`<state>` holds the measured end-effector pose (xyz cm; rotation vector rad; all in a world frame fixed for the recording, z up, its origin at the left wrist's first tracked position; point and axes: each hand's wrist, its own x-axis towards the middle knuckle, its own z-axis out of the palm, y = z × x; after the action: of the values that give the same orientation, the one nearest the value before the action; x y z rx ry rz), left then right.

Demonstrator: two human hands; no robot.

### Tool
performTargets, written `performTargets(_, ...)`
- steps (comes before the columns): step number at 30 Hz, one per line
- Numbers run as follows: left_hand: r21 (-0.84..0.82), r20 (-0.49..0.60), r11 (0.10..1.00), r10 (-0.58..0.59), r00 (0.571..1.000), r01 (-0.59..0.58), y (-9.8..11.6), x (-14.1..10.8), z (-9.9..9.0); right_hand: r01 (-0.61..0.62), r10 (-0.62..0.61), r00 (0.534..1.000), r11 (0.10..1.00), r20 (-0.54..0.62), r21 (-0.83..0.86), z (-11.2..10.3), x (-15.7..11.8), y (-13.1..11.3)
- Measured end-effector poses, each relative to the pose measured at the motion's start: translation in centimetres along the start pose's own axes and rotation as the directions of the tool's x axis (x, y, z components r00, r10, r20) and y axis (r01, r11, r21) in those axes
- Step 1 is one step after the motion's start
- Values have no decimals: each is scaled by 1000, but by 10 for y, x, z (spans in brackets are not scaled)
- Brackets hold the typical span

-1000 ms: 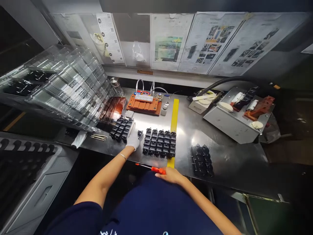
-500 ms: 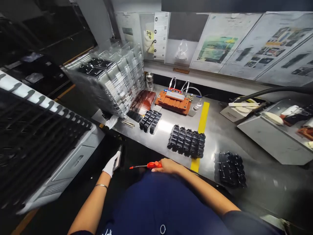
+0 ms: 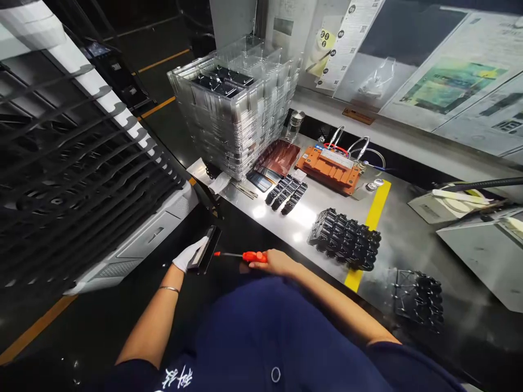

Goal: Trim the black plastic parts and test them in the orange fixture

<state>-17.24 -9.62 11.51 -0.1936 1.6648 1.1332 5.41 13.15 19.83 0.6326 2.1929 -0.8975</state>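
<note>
Now nearer the right hand's (image 3: 281,262) red screwdriver (image 3: 253,256): a black, pale-sided part (image 3: 210,252) in the left hand (image 3: 188,257).

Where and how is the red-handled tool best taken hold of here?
Probably by its red handle, coming from the person's right, as the bare right hand does: the handle is the thicker end, while the thin shaft points left, its red tip toward the black part in the gloved left hand.

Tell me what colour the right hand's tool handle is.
The handle is orange-red, clearest in the head view.
</note>
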Motion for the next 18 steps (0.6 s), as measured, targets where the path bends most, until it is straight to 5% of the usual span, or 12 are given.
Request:
performTargets(2, 32, 77, 996, 75, 994, -78, 2, 2, -6, 15, -15, 999, 1000, 45, 21, 0, 0, -5)
performTargets(4, 194, 73, 959, 197, 978, -208, 3, 5, -9, -39, 41, 999, 998, -33, 47, -1, -1, -6)
performTargets(7, 602, -35, 763, 320, 947, -236, 0, 11, -8, -82, 89, 993, 993, -79, 82, -5, -2, -3)
performTargets(9, 696, -8, 658, 408, 913, -287, -4, 14, -6, -87, 92, 995, 991, -43, 102, -6, -2, 2)
performTargets(12, 548, 108, 703, 476, 873, -452, -6, 18, -1, -132, 138, 989, 986, -55, 96, -5, -4, 12)
performTargets(14, 425, 133, 780, 448, 884, -459, 0, 19, 6, -150, 156, 986, 985, -66, 83, -3, -6, 18)
performTargets(18, 232, -151, 902, 404, 902, -364, 22, 24, 31, -72, 73, 997, 994, -15, 81, 0, -12, 21)
